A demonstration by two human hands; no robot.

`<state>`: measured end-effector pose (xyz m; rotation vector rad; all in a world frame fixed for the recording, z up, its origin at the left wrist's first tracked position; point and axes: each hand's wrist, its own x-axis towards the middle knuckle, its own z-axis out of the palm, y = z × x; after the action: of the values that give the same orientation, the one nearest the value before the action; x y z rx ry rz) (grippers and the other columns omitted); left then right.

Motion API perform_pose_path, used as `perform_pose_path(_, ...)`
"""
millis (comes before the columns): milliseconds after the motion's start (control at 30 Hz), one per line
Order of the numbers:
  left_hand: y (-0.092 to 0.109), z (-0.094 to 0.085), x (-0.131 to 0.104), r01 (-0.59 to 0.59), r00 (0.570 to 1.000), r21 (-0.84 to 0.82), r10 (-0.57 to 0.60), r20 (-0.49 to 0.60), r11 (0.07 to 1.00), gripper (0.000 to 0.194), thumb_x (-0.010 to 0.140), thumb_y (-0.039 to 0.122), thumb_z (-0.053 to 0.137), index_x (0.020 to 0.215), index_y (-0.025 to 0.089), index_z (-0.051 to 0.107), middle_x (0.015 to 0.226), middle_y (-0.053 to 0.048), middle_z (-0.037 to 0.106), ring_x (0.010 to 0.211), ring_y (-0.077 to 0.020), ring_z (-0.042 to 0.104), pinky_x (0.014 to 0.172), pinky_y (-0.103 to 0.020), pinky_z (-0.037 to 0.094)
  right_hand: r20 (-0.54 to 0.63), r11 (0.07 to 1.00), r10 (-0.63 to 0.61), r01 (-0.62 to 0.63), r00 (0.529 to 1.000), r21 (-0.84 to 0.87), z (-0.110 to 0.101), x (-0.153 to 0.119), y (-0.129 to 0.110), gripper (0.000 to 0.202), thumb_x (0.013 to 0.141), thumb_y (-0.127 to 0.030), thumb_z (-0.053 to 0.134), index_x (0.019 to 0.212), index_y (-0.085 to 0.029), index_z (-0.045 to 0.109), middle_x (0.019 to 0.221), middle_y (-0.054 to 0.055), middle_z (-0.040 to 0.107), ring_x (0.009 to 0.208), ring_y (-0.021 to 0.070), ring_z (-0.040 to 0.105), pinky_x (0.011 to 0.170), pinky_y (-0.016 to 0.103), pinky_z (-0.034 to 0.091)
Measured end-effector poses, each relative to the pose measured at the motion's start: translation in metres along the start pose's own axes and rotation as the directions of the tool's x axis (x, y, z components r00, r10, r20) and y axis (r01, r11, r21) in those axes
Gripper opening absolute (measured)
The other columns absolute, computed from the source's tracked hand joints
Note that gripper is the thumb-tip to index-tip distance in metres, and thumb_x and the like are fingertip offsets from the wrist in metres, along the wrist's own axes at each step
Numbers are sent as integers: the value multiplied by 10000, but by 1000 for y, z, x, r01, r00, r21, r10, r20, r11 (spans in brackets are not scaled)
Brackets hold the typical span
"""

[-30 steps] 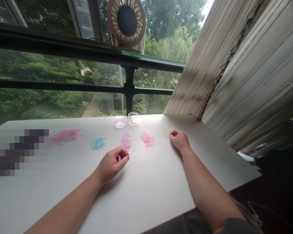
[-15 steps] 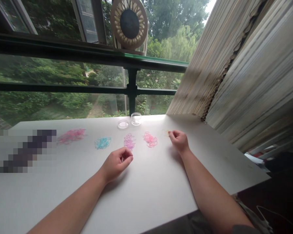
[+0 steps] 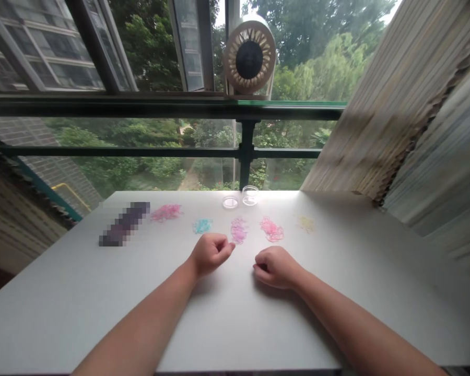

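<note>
Left hand [image 3: 213,254]; purple pile [image 3: 239,230] before dishes [image 3: 250,201]

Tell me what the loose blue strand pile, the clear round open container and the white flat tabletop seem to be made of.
Loose blue strand pile: probably soft plastic or rubber, from its thin, see-through curls; thread isn't ruled out.
Clear round open container: smooth, glossy plastic or glass; it is transparent with bright rim highlights.
White flat tabletop: perhaps laminate, satin, with even colour and soft shadows.

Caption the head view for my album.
Two hands above a white table, near small colorful piles.
</note>
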<state>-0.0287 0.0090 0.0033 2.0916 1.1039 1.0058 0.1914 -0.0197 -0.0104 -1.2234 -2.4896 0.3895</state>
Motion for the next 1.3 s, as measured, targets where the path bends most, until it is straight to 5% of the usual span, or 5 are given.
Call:
perform_pose_path(100,-12,-29,4,34,959,77,-11,-283,996,376,768,335,514,464,177,357,447,53,308,445,-77,307,471,-217,272,3,999,18,-18,1000,-36,2,1,0,267,702,-204,469,532,-171,266,493,-36,317,487,90,227,509,247,192)
perform_pose_path(233,-38,-71,-7,225,758,146,-79,-648,963,348,777,355,490,485,185,407,443,44,403,455,-96,383,505,-220,330,24,998,34,-33,999,-51,1,0,-1,278,751,-231,438,545,-173,260,509,-23,358,500,99,261,521,248,202)
perform_pose_path(500,-79,-107,-55,589,746,372,-305,-592,718,189,743,355,535,700,179,590,714,-27,638,702,-172,587,667,-266,446,99,998,53,-50,994,-33,-2,-2,2,267,819,-270,393,580,-181,316,569,4,469,542,121,378,535,248,242)
perform_pose_path(867,-85,-91,-44,619,777,548,-338,-531,563,369,753,378,559,1074,212,636,1249,-82,552,1145,-283,478,995,-409,359,167,992,75,-92,983,92,-10,-3,4,239,843,-298,412,634,-187,443,642,12,550,595,137,466,561,250,310)
perform_pose_path(1300,-88,-91,-42,548,809,496,-275,-520,674,369,754,305,548,1078,157,645,1191,-107,610,1117,-299,508,1018,-418,347,156,983,89,-112,984,144,-14,-2,4,214,829,-299,440,665,-185,516,659,20,583,600,142,489,557,248,333)
